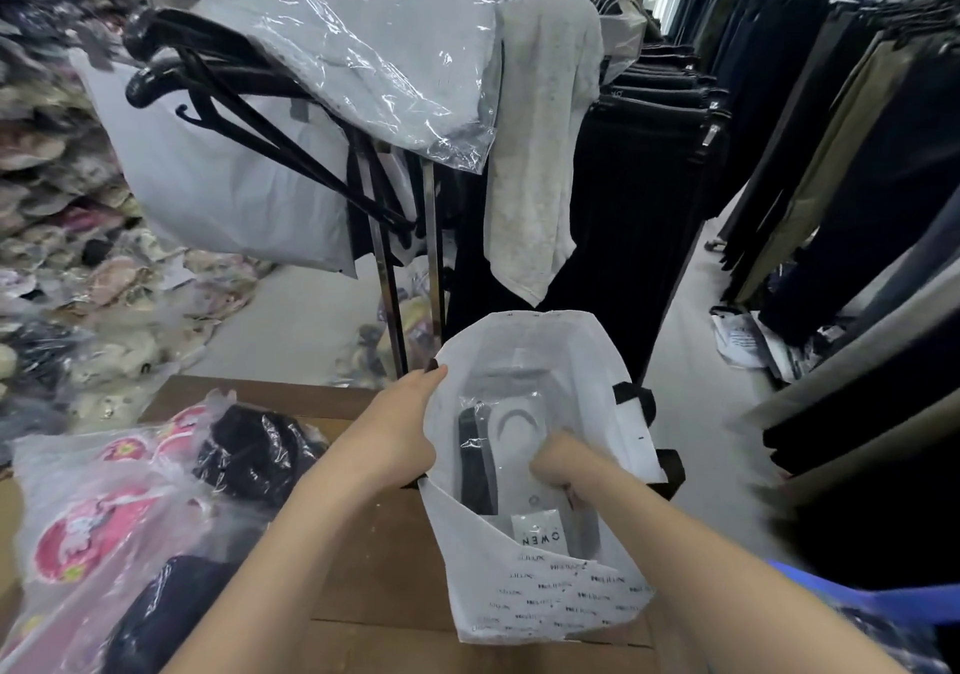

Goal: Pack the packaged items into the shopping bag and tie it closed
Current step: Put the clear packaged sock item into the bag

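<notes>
A white shopping bag [550, 340] with black handles stands open at the right end of a brown table [384, 559]. My left hand [402, 429] grips the bag's left rim and holds the mouth wide. Inside the bag, my right hand [558, 468] has its fingers curled on a clear-wrapped package [493, 444] with black and white contents that lies in the bag. A white label reading OWEN [537, 535] shows lower down in the bag. More packaged items lie on the table's left: a black one [254, 452] and a pink one [88, 528].
A metal clothes rack [384, 268] with black hangers, a plastic-wrapped grey garment and a grey towel stands just beyond the table. Dark trousers hang on racks ahead and to the right. Heaps of packaged goods fill the left side. Grey floor runs between the racks.
</notes>
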